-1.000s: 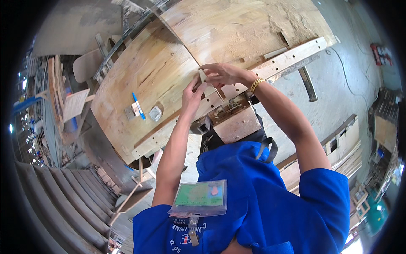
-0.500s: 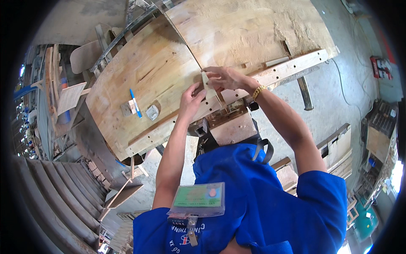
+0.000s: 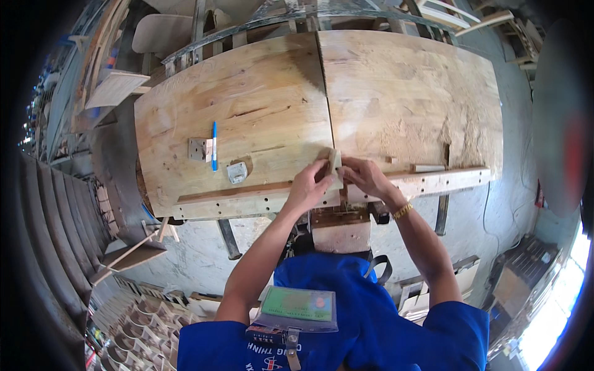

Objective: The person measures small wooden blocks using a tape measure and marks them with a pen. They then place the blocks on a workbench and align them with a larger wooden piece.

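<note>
My left hand (image 3: 309,187) is closed on a small pale wooden piece (image 3: 335,161), thumb and fingers along its left side. My right hand (image 3: 367,178), with a gold bracelet at its wrist, pinches the same piece from the right. The piece is held over the near edge of the wooden workbench top (image 3: 266,86), where a dark seam splits the surface. My fingers hide part of it. Just below my hands is a wooden block (image 3: 341,237) at the bench front. A rail with round holes (image 3: 433,180) runs along the near edge.
On the left half lie a blue marker (image 3: 215,146), a small plate with holes (image 3: 198,149) and a whitish square object (image 3: 237,172). Wood shavings (image 3: 468,145) and a short pale strip (image 3: 428,167) are on the right half. Curved brown panels (image 3: 49,235) stand at far left.
The view has turned, so the bench now lies nearly level across it. Both hands stay together at the small wooden piece by the seam.
</note>
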Tool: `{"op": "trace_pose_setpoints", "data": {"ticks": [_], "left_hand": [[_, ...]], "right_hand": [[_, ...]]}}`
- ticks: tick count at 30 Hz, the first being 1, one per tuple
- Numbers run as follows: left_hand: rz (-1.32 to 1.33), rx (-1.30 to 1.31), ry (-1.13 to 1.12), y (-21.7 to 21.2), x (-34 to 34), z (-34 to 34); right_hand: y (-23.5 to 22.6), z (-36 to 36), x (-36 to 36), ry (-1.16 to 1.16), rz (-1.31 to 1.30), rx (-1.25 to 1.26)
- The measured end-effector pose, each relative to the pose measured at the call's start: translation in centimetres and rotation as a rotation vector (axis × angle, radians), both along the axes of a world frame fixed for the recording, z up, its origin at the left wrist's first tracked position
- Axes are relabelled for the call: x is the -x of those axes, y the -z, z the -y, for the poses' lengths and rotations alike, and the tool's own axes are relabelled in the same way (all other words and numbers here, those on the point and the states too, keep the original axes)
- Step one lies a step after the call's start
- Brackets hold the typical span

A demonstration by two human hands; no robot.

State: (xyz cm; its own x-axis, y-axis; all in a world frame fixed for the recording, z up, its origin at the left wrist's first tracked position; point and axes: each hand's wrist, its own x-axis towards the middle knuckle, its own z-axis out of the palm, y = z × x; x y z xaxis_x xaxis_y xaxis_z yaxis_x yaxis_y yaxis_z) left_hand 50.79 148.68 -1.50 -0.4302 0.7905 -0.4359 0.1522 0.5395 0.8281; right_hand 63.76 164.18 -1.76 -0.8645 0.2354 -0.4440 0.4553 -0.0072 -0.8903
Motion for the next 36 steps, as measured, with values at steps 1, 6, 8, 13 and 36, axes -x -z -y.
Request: {"op": "trace_pose_setpoints", "data": {"ticks": [1, 6, 8, 13, 36], "left_hand": [[-0.003, -0.057, -0.019, 0.4, -0.1, 0.4], [0.012, -0.113, -0.008, -0.4, -0.5, 0.4], [-0.005, -0.100, -0.014, -0.6, -0.6, 0.2], [-0.033, -0.060, 0.019, -1.2, -0.3, 0.0], [0.118, 0.105, -0.070, -1.5, -1.3, -0.6]], "right_hand": [[-0.4, -0.2, 0.2, -0.054, 0.023, -0.028], [-1.3, 0.1, 0.0, 0.000, 0.026, -0.024], [-1.1, -0.1, 0.0, 0.023, 0.013, 0.021], [-1.3, -0.4, 0.4, 0.017, -0.035, -0.005], [2.2, -3.7, 0.4, -0.197, 0.033, 0.284]]}}
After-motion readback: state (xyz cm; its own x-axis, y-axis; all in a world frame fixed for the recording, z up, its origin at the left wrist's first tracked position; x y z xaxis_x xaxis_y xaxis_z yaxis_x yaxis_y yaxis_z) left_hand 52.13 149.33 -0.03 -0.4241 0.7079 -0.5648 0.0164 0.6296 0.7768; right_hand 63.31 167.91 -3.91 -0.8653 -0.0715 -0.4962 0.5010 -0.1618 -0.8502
